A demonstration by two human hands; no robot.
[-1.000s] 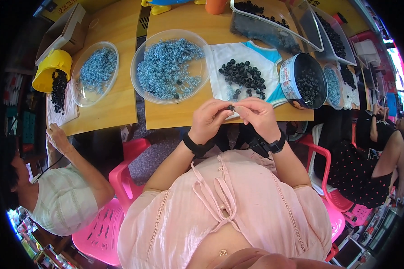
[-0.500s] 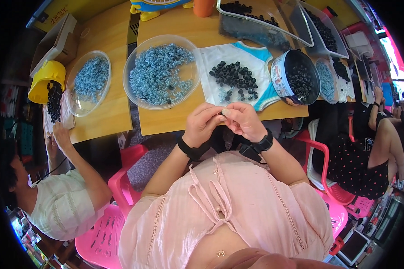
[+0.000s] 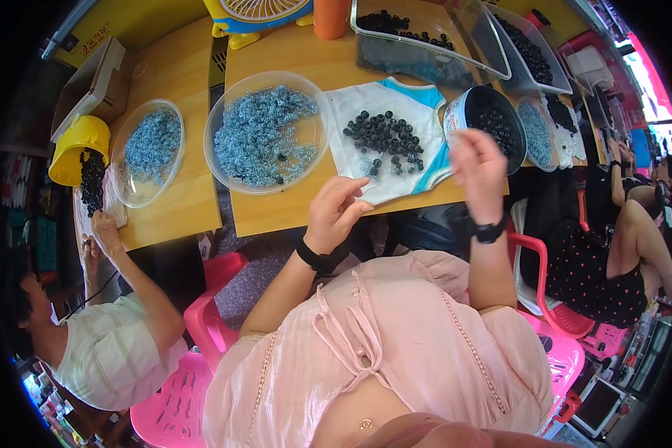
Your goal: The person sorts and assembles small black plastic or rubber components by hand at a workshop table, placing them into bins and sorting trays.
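Left hand [image 3: 353, 196]: I am holding thumb and forefinger apart, nothing showing between.
Right hand [image 3: 478, 164]: appearing blurred by the round, dark-lined tub [image 3: 455, 116]; I cannot tell whether it is grasping anything.
Round black beads [image 3: 384, 134]: lying loose on the white, turquoise-edged cloth [image 3: 351, 103]; apparently many are awaiting handling.
Small glassy-looking blue pieces [image 3: 257, 131]: heaping in the round clear-plastic dish [image 3: 311, 133]; finished share not showing.
Wood-grained worktop [image 3: 276, 213]: supporting cloth and dish.
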